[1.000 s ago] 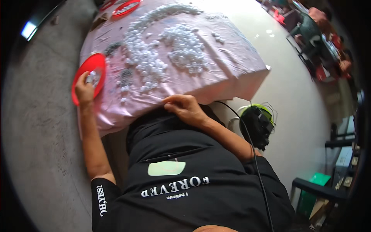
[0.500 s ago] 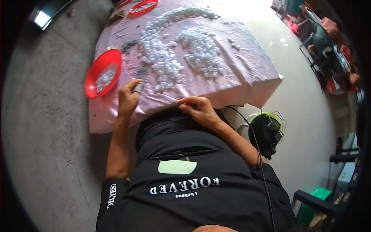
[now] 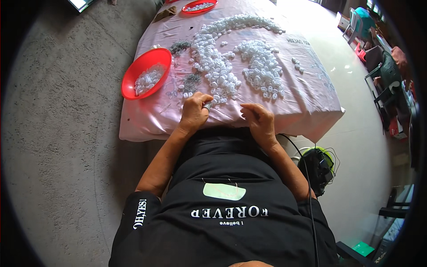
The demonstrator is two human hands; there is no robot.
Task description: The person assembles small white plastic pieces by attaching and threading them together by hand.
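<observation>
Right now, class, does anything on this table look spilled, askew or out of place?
Nothing is damaged. The small white rings lie in loose heaps straight on the pink cloth, while only some sit in the red bowl. A few rings have strayed right of the heaps.

Bare pink cloth point(image 3: 307, 95) was left open only along the near edge between the left hand point(image 3: 194, 111) and right hand point(image 3: 259, 122), while passage beyond was blocked by the heaps of small white rings point(image 3: 231, 66), and leftward by the red bowl point(image 3: 145, 73).
</observation>
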